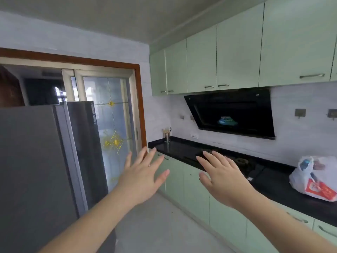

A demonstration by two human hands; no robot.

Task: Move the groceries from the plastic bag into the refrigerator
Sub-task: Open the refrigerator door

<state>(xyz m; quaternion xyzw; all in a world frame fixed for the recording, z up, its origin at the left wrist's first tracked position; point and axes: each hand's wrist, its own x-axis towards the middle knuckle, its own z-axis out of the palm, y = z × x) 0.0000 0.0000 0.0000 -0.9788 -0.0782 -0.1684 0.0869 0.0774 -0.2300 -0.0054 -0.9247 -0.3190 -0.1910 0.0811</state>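
Both hands are spread flat in mid-air, the left hand point(141, 177) and right hand point(221, 177) holding nothing, neither grip closed. One plastic bag point(314, 177) sits full on the worktop point(273, 185) at far right; one refrigerator point(36, 170), doors shut, stands left. Nothing looks begun; next, probably, reach right for the bag or open a door.

Soft, even daylight, brightest through the glass door point(113, 128) behind the refrigerator point(36, 161), faint sheen on the black counter point(273, 185), dark range hood point(231, 114) holding a small reflection, wide-angle bending of cabinet lines at the edges, slightly soft focus overall, hardly any shadows.
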